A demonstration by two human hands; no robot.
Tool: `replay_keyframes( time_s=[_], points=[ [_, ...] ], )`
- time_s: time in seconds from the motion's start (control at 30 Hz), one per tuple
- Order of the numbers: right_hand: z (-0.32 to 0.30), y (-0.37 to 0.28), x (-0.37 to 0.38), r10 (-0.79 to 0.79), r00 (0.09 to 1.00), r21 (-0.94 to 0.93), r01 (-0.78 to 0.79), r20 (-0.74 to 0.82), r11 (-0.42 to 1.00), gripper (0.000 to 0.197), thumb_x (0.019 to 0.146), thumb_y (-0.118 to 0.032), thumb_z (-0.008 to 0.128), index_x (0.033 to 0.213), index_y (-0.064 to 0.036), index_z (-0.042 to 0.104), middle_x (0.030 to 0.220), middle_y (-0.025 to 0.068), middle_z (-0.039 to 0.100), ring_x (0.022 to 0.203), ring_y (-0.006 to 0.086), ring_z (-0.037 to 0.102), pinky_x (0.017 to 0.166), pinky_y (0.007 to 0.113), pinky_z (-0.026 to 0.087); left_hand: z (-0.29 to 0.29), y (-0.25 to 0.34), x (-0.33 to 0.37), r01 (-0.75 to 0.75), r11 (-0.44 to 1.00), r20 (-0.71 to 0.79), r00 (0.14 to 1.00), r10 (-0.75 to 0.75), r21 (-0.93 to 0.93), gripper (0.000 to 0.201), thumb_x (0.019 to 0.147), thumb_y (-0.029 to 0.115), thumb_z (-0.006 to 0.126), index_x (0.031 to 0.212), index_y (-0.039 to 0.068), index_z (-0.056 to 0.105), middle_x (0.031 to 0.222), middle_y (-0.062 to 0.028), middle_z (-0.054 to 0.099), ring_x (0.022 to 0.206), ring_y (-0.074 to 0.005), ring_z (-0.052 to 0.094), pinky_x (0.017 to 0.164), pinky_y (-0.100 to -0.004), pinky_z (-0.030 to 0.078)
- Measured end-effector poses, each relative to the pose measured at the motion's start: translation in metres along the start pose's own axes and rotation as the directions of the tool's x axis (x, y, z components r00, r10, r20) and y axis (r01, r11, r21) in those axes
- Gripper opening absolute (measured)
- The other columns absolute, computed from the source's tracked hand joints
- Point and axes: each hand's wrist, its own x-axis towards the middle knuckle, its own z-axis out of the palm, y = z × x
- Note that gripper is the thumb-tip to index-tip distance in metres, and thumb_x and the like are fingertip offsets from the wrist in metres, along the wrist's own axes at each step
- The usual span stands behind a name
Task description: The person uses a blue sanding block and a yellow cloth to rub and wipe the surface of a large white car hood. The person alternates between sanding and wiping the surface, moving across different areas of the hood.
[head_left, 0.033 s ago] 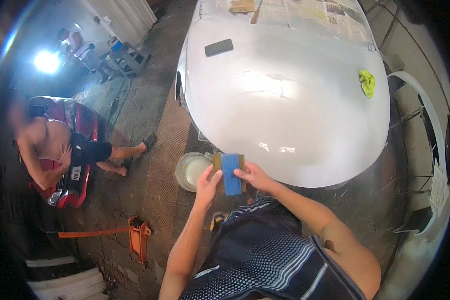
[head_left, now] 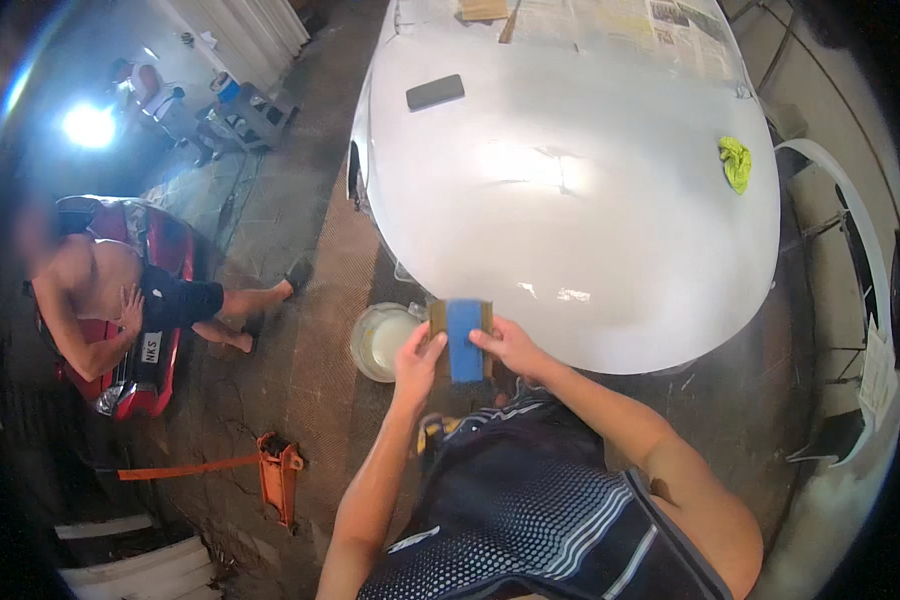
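Observation:
Between my two hands, in front of my body, is a blue sanding block point(head_left: 464, 345) with a brownish sheet of sandpaper point(head_left: 439, 318) showing along both its sides. My left hand point(head_left: 417, 366) grips the left edge, thumb on the near face. On the other side, my right hand point(head_left: 511, 350) pinches the block, its thumb lying on the blue face. The fingers behind are hidden. Just beyond my hands spreads a large white car hood point(head_left: 590, 260). A round bucket point(head_left: 361, 348) of cloudy liquid stands on the floor beside my left hand.
On the hood lie a dark grey block point(head_left: 435, 92), a yellow-green cloth point(head_left: 735, 164) and newspaper point(head_left: 685, 28). An orange floor jack point(head_left: 278, 485) stands at lower left. A person point(head_left: 95, 275) leans on a red car point(head_left: 160, 385). A white bumper point(head_left: 867, 270) stands at right.
The block and sandpaper have shifted very slightly up and to the right in my hands. Both hands keep their hold.

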Motion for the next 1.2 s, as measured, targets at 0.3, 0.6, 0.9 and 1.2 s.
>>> replay_keyframes(
  time_s=[0.3, 0.6, 0.9, 1.2],
  points=[
    [0.009, 0.016, 0.014, -0.208, 0.834, 0.065, 0.279, -0.511, 0.958, 0.046, 0.100, -0.019, 0.071, 0.137, 0.0002, 0.053, 0.127, 0.0080, 0.066, 0.115, 0.0176, 0.062, 0.104, 0.035, 0.049, 0.014, 0.049, 0.063, -0.672, 0.495, 0.460, 0.739, 0.493, 0.551, 0.046, 0.091, 0.011, 0.072, 0.135, 0.003, 0.063, 0.125, -0.0192, 0.063, 0.116, -0.0368, 0.061, 0.100, -0.0417, 0.050],
    [-0.002, 0.052, -0.078, -0.223, 0.327, -0.083, 0.390, -0.918, 0.917, 0.054, 0.099, -0.026, 0.072, 0.141, 0.0004, 0.050, 0.134, 0.0090, 0.062, 0.123, 0.0223, 0.058, 0.109, 0.040, 0.044, -0.053, 0.236, 0.414, -0.578, -0.016, 0.379, 0.513, 0.770, 0.816, 0.081, 0.086, 0.047, 0.078, 0.150, 0.008, 0.049, 0.147, -0.0227, 0.051, 0.135, -0.0398, 0.047, 0.113, -0.0474, 0.040],
    [0.159, 0.328, -0.231, 0.208, -0.334, 0.060, 0.405, -0.919, 0.912, 0.048, 0.102, -0.022, 0.068, 0.141, -0.0001, 0.052, 0.130, 0.0136, 0.062, 0.111, 0.0309, 0.064, 0.093, 0.050, 0.053, -0.111, 0.261, 0.473, -0.586, -0.100, 0.541, 0.651, 0.532, 0.804, 0.063, 0.096, 0.039, 0.065, 0.148, 0.007, 0.048, 0.104, -0.0221, 0.071, 0.096, -0.0439, 0.068, 0.083, -0.0540, 0.055],
    [0.111, 0.309, -0.321, 0.372, -0.362, 0.225, 0.387, -0.855, 0.894, 0.047, 0.099, -0.019, 0.072, 0.139, -0.0003, 0.056, 0.126, 0.0136, 0.065, 0.109, 0.0316, 0.064, 0.092, 0.051, 0.054, -0.026, 0.269, 0.532, -0.361, 0.020, 0.224, 0.620, 0.752, 0.932, 0.017, 0.095, 0.021, 0.062, 0.099, 0.005, 0.065, 0.100, -0.0143, 0.067, 0.094, -0.0346, 0.065, 0.079, -0.0491, 0.052]
  ],
)
